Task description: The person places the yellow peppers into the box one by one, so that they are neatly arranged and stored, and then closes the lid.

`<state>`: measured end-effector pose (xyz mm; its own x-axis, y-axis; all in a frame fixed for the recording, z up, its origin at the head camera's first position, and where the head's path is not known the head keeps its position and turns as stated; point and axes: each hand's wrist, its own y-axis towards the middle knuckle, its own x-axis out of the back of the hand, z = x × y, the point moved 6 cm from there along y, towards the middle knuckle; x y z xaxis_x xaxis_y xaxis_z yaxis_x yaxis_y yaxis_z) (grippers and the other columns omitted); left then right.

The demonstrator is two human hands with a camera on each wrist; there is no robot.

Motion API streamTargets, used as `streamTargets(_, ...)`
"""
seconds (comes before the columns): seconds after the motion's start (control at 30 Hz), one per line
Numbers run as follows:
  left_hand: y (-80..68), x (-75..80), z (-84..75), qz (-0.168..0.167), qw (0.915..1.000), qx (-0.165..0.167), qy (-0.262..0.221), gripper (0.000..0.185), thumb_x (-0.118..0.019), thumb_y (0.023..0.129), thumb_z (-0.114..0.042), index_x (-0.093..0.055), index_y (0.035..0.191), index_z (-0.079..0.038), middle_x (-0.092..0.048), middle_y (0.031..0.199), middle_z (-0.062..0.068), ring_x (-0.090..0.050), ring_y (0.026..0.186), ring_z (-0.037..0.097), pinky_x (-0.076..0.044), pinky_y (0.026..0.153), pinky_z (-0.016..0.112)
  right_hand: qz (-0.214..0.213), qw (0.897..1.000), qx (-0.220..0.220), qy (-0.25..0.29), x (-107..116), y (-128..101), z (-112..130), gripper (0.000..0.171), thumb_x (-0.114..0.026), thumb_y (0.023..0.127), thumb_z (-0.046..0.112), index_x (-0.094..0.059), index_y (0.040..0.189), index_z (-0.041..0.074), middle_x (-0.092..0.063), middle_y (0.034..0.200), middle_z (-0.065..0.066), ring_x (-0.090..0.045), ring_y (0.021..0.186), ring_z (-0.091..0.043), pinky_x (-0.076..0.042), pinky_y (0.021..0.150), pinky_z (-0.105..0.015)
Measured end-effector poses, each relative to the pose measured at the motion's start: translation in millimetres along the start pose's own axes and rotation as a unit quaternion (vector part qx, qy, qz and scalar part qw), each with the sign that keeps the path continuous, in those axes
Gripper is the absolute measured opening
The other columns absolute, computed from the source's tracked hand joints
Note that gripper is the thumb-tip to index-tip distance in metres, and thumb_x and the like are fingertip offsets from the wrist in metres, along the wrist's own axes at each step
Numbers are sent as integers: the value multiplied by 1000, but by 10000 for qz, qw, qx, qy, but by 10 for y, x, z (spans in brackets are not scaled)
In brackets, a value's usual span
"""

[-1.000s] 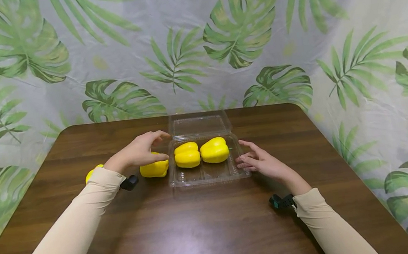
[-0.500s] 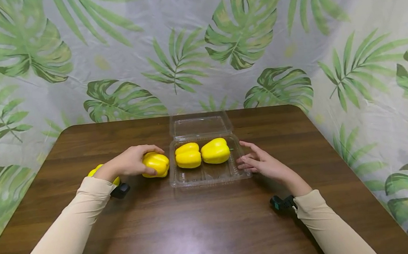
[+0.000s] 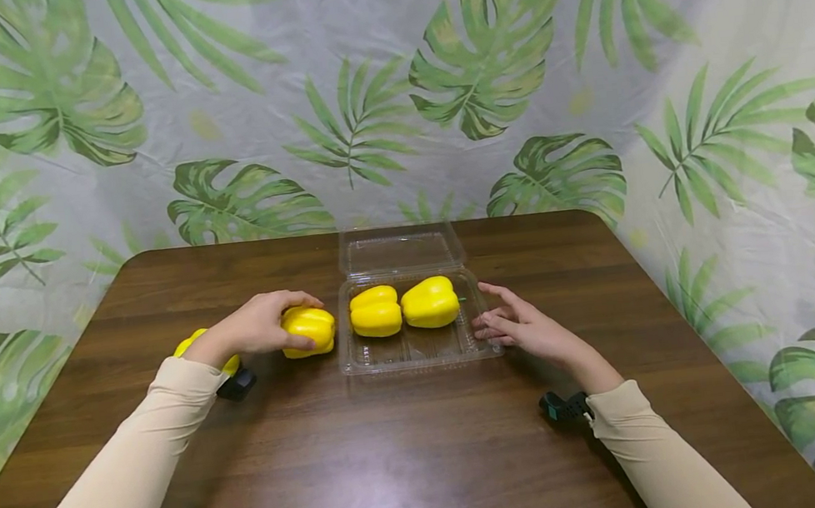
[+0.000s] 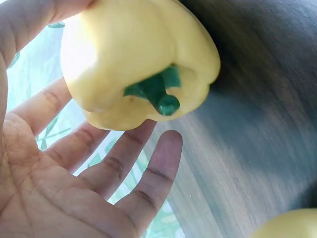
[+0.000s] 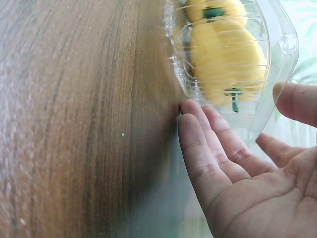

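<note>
left hand [image 3: 257,323] grips a yellow pepper [image 3: 310,329], thumb and fingers round it, just left of the clear box [image 3: 422,348]; lifted or not, can't tell. right hand [image 3: 529,328] relaxed at the box's right wall, contact unclear. two more peppers [image 3: 431,302] inside the box. step in hand, i judge: taking up a third; next move calls for clearing the box's rim. brown wooden table [image 3: 401,464] under the box; leaf-print cloth [image 3: 367,32] behind it.

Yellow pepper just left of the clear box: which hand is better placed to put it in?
Probably the left hand: it grips that yellow pepper. The right hand is at the opposite side of the clear box.
</note>
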<state>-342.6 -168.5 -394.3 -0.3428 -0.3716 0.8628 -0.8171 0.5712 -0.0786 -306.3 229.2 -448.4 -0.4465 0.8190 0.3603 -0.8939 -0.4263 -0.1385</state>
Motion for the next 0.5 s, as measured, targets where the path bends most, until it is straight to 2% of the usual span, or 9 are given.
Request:
streamTargets(0.27, -55, 12, 21, -104, 9998, -7, 196, 68, -82, 93, -43, -62, 149, -8, -69, 141, 16, -66, 117, 31, -53, 99, 50, 12, 10000, -3, 21, -3, -7, 2, 67, -46, 117, 26, -11, 173, 19, -56, 152, -33, -62, 138, -46, -52, 115, -54)
streamTargets(0.5, -146, 33, 8, -138, 9994, -19, 329, 76, -83, 92, -45, -59, 152, -4, -70, 142, 18, -67, 120, 33, -54, 101, 53, 17, 10000, 1, 21, 0, -11, -3, 67, -46, 117, 26, -11, 174, 19, -54, 153, -34, -61, 139, -47, -52, 115, -53)
